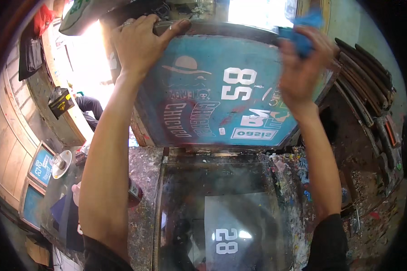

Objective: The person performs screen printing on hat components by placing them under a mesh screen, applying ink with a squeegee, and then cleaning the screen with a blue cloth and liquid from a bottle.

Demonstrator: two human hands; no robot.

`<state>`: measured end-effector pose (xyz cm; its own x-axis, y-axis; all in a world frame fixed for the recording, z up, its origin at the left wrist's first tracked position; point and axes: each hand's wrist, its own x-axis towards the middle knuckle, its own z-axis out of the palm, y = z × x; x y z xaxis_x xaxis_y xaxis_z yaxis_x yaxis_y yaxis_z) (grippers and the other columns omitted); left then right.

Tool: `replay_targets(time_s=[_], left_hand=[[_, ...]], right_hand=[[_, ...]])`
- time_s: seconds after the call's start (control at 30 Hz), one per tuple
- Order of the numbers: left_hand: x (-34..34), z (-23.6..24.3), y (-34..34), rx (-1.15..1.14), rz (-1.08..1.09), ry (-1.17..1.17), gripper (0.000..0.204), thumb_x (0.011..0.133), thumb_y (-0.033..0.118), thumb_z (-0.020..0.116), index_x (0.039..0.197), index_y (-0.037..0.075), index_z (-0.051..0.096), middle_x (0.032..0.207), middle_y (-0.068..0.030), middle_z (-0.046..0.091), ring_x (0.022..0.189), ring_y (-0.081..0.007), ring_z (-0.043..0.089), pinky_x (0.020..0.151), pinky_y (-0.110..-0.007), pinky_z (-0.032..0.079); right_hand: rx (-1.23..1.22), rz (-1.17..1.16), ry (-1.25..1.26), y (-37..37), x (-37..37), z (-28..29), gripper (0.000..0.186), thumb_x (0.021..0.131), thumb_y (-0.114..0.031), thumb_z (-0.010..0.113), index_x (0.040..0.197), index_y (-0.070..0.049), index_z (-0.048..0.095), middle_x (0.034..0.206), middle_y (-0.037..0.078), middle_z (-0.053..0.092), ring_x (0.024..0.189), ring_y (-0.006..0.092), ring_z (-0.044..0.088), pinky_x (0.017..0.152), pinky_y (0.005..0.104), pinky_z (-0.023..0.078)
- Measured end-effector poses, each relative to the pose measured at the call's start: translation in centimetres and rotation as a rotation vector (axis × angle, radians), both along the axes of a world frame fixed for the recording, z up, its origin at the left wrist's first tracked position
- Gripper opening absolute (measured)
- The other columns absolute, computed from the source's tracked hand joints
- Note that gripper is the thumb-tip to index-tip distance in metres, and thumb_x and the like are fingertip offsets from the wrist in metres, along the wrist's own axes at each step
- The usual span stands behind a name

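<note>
A screen-printing frame [208, 99] with teal mesh and pale lettering and shapes stands tilted up in front of me. My left hand [140, 43] grips its top wooden bar at the left, the thumb lying along the bar. At the upper right corner my right hand [303, 67], smeared by motion, is closed on a blue cloth [305, 38]. Below the raised frame lies a dark glass plate [181, 185] set in the table. A pale sheet [253, 212] with printed figures shows on or under the glass; which one, I cannot tell.
The worktable [144, 230] is crusted with paint. Left of the glass stands a dark can [134, 193], partly behind my left forearm. A white dish [62, 164] and smaller teal screens [41, 162] are farther left. Several long wooden-handled strips [366, 77] are racked at the right.
</note>
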<state>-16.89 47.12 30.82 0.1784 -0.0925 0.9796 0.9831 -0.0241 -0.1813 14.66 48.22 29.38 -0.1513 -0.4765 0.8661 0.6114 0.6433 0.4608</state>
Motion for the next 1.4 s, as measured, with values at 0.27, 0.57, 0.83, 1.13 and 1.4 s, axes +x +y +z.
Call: replay_targets(time_s=[0.27,0.57,0.83,1.13,1.4], left_hand=[[0.7,-0.5,0.8,-0.064,-0.031,-0.067,0.084,0.080,0.083,0.059,0.090,0.002,0.077,0.093,-0.0134,0.075,0.092,-0.0315,0.069,0.084,-0.046,0.047],[-1.8,1.2,-0.5,0.071,0.040,0.031,0.086,0.081,0.084,0.056,0.095,0.001,0.075,0.092,-0.0123,0.074,0.096,-0.0322,0.068,0.090,-0.047,0.042],[2.8,-1.7,-5.3,-0.295,-0.073,-0.204,0.064,0.082,0.069,0.070,0.098,0.007,0.073,0.092,-0.0092,0.070,0.093,-0.0325,0.065,0.100,-0.049,0.038],[7.6,-24.9,-35.7,-0.443,0.031,-0.097,0.055,0.094,0.064,0.060,0.115,0.014,0.063,0.115,-0.0098,0.062,0.115,-0.0317,0.058,0.105,-0.053,0.035],[12.3,-39.9,-44.3,-0.848,0.134,-0.242,0.043,0.102,0.036,0.060,0.137,0.015,0.049,0.143,-0.0149,0.047,0.138,-0.0369,0.042,0.118,-0.059,0.022]], right_hand=[[-0.379,-0.247,-1.282,7.4,1.0,-27.7,0.019,0.087,-0.018,0.061,0.102,-0.008,0.066,0.106,0.013,0.062,0.107,0.0299,0.061,0.095,0.0457,0.048],[-0.172,-0.155,-0.213,4.9,-4.7,-6.1,0.036,0.088,-0.008,0.064,0.124,-0.009,0.063,0.116,0.016,0.060,0.110,0.0342,0.056,0.092,0.0489,0.043],[-0.883,-0.066,-0.855,-1.6,7.1,-28.7,0.027,0.082,0.002,0.065,0.108,-0.006,0.067,0.117,0.016,0.058,0.110,0.0371,0.056,0.094,0.0452,0.048],[-1.004,0.206,0.071,-30.5,16.2,-7.9,0.028,0.080,-0.008,0.081,0.104,-0.005,0.068,0.108,0.015,0.067,0.101,0.0309,0.065,0.089,0.0436,0.051],[-1.663,0.290,-0.814,-15.7,9.5,-29.5,0.022,0.097,-0.009,0.063,0.117,-0.001,0.067,0.122,0.021,0.066,0.111,0.0361,0.066,0.095,0.0448,0.052]])
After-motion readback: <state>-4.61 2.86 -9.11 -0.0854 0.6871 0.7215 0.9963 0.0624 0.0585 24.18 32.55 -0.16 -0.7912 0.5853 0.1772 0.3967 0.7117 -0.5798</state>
